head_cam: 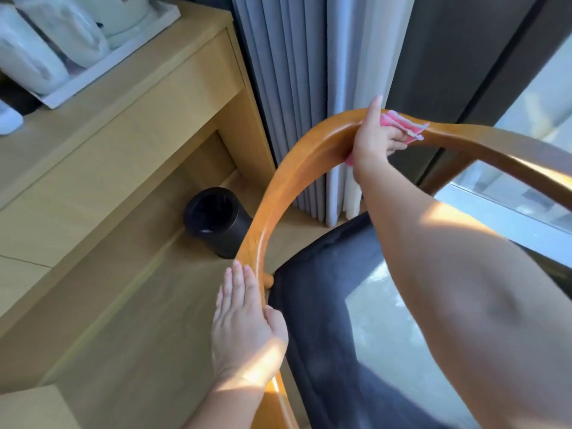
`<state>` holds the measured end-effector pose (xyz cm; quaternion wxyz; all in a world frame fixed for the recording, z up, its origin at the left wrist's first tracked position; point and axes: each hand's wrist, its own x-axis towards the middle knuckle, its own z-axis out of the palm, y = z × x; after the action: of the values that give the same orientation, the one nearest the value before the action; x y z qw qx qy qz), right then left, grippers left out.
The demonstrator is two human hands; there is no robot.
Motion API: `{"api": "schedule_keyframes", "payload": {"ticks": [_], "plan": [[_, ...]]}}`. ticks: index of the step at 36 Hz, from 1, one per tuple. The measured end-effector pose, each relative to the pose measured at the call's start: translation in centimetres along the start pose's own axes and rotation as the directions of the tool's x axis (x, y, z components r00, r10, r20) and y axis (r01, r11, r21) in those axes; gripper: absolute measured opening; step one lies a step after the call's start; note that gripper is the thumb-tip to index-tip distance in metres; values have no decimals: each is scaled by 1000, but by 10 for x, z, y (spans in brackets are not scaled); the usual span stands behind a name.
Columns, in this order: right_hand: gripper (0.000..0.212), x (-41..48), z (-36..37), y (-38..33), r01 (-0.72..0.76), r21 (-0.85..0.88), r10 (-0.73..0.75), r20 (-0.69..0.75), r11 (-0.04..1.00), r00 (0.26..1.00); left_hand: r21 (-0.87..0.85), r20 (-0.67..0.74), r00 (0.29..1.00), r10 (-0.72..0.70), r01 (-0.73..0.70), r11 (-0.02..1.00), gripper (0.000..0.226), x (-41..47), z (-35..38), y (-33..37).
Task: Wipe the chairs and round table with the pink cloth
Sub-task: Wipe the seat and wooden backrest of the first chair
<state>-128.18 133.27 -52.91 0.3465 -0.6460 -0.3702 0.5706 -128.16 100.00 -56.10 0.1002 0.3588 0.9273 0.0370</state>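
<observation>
Desk [123,125] fills my far left, carrying a white tray [93,78] of pale items too blurred for me to name. Just beyond my left fingertips [238,274] a black bin [216,221] stands on the floor, close against the desk's base. My left hand [244,323] lies flat along the chair's [278,187] curved wooden rail, fingers straight and pressed together, thumb on the rail's inner side, holding nothing. Right of those fingers sits the dark seat cushion [315,335]. Grey curtain [288,72] hangs behind the top of the rail. There my right hand [374,140] wraps over the rail, its fingers [396,140] curled round the pink cloth [402,123] and pressing it to the wood. The cloth bunches out past the fingertips, and a small pink edge shows below my palm. Window [532,97] glass lies right of these fingers.
</observation>
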Motion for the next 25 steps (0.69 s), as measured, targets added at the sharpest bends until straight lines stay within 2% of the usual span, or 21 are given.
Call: {"api": "schedule_keyframes", "payload": {"ticks": [9,13,19,25], "plan": [[107,16,-10,-1,-27,65,29,-28,998,999,13,2,1000,-6,6,1000,72,1,2,-3],[106,14,-10,2,-13,33,13,-24,999,1000,14,1,1000,-1,1,1000,73,1,2,-3],[107,-34,16,30,116,-41,-108,155,992,982,25,-9,1000,0,0,1000,73,2,7,-5],[98,-95,30,71,231,-26,-209,340,973,917,16,-25,1000,15,-15,1000,75,2,9,-6]]}}
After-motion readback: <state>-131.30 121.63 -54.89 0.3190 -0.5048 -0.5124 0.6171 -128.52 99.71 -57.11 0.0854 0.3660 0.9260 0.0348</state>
